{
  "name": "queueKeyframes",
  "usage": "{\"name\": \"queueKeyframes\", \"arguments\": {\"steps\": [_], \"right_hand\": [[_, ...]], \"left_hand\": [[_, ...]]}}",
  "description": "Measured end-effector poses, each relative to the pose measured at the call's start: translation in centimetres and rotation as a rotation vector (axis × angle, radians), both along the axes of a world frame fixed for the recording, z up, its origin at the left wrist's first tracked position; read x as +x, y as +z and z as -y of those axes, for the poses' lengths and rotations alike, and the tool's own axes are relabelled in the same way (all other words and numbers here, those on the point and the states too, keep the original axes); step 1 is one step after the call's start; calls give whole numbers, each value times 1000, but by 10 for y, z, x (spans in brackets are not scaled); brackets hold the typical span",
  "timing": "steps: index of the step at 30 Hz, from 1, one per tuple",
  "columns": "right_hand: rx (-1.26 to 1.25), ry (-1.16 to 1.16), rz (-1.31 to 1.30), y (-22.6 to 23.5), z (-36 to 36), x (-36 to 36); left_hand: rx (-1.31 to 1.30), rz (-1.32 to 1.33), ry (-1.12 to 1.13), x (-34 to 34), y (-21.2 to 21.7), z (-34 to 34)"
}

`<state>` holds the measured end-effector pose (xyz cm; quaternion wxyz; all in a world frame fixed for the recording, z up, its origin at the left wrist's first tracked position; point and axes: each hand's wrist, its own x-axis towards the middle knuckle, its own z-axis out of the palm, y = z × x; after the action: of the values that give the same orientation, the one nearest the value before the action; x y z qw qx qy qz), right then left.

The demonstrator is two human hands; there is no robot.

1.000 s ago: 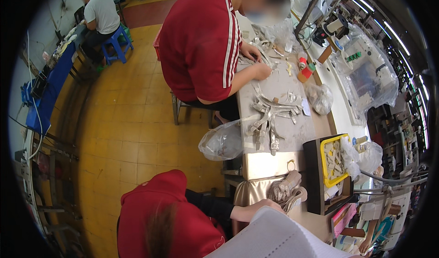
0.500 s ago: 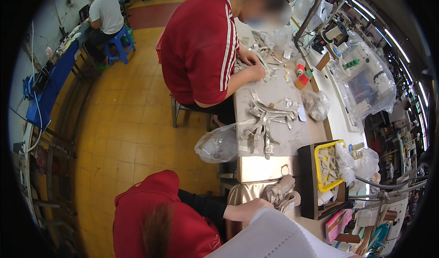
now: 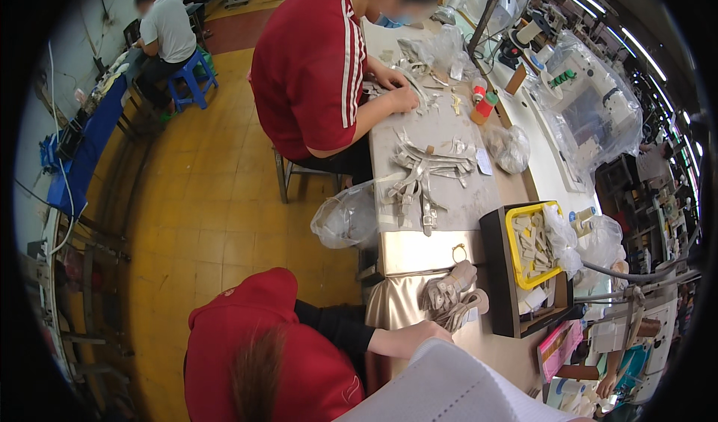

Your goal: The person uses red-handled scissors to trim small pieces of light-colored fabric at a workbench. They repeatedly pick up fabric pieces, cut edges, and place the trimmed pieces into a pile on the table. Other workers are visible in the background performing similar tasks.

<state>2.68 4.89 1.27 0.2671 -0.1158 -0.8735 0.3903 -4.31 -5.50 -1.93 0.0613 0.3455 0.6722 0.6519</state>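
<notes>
Neither of my hands shows. A pale grey-white sheet [image 3: 441,384] with a dotted line fills the lower edge close up; what holds it, if anything, is hidden. Just beyond it, the bare hand [image 3: 411,338] of a co-worker in a red jacket [image 3: 262,332] rests on the table, its fingers partly hidden behind the sheet. Bundled beige straps [image 3: 452,295] lie beside that hand. Farther along, metallic straps with buckles [image 3: 426,169] are spread in a loose heap. A second co-worker in a red striped shirt [image 3: 307,71] works small pieces with both hands [image 3: 396,93].
A black box [image 3: 516,302] holds a yellow tray [image 3: 555,276] of small beige pieces. Clear plastic bags [image 3: 344,216], a red-and-orange bottle [image 3: 484,109] and plastic-covered sewing machines [image 3: 591,100] stand around. A person sits on a blue stool [image 3: 192,82] at the far left.
The whole view has shifted, so the table and its things appear slightly higher and farther left. The near co-worker's hand stays beside the beige straps.
</notes>
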Motion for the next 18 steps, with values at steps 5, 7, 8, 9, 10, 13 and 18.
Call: {"name": "queueKeyframes", "arguments": {"steps": [5,7,8,9,10,13,18], "right_hand": [[-39,-14,-50,-12,-14,10],[-47,15,-42,-15,-17,16],[-53,37,-36,-16,-17,19],[-57,65,-27,-18,-15,24],[-60,100,-18,-20,-12,29],[-60,215,9,-25,-4,42],[-290,-26,200,2,-33,37]], "left_hand": [[-16,-67,69,11,7,-9],[-16,-113,137,17,11,-13],[-13,-129,179,19,13,-14],[2,-163,209,19,14,-16],[-53,-90,283,16,14,-17],[-54,184,385,-10,12,-17],[193,659,80,-27,22,-11]]}}
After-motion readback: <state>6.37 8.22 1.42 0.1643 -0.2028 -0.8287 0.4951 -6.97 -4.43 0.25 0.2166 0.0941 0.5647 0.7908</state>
